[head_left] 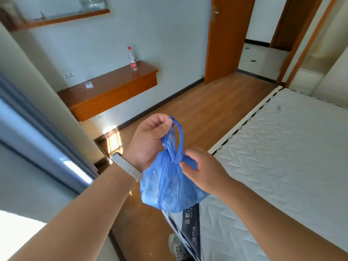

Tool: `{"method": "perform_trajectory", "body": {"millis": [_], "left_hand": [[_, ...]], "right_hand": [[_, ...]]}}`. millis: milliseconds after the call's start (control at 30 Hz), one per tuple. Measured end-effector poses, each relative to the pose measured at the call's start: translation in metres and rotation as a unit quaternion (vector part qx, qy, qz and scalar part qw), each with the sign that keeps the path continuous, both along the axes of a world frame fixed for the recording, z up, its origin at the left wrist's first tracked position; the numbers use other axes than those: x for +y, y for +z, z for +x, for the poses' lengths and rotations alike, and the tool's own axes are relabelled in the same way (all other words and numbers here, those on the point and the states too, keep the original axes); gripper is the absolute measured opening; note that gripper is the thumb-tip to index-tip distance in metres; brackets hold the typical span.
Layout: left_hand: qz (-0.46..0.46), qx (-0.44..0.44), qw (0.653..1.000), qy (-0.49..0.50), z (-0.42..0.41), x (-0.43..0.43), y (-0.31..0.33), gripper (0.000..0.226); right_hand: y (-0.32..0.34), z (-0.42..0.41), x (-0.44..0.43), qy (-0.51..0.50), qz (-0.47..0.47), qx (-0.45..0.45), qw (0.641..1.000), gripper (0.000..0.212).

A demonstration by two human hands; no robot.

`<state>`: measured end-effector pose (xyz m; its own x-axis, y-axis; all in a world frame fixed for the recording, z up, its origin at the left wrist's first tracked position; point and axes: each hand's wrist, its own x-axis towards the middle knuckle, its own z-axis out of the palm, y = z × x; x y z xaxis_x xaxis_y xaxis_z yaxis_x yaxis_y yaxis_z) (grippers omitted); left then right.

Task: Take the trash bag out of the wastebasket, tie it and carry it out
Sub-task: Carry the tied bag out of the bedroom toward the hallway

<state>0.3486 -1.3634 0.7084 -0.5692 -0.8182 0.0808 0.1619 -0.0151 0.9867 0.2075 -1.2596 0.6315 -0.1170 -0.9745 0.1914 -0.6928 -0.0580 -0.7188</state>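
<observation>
A small blue plastic trash bag (165,187) hangs in the air in front of me, its top gathered into a looped handle. My left hand (148,140), with a pale watch strap on the wrist, pinches the top of that loop between thumb and fingers. My right hand (203,170) rests against the right side of the bag just below the knot, its fingers curled on the plastic. No wastebasket shows in the view.
A bare white mattress (282,147) fills the right side. A wall-mounted wooden desk (111,91) with a water bottle (132,59) stands at the left wall. An open wooden door (224,40) leads to a tiled hallway beyond. Curtains (37,129) hang at left. The floor is wood.
</observation>
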Motion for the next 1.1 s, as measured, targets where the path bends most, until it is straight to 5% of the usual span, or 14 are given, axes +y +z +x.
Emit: {"method": "perform_trajectory", "body": {"millis": [367, 533, 1100], "left_hand": [[0.003, -0.052, 0.996, 0.075, 0.002, -0.142, -0.01, 0.01], [-0.001, -0.098, 0.991, 0.094, 0.0, -0.196, -0.012, 0.011], [0.032, -0.053, 0.998, -0.013, 0.019, -0.376, -0.041, 0.01]], "right_hand": [[-0.011, 0.006, -0.168, 0.087, 0.003, -0.039, 0.995, 0.005], [-0.025, 0.01, -0.239, 0.094, 0.012, -0.043, 0.995, 0.027], [-0.045, 0.03, -0.389, -0.016, 0.04, -0.016, 0.999, 0.022]]}}
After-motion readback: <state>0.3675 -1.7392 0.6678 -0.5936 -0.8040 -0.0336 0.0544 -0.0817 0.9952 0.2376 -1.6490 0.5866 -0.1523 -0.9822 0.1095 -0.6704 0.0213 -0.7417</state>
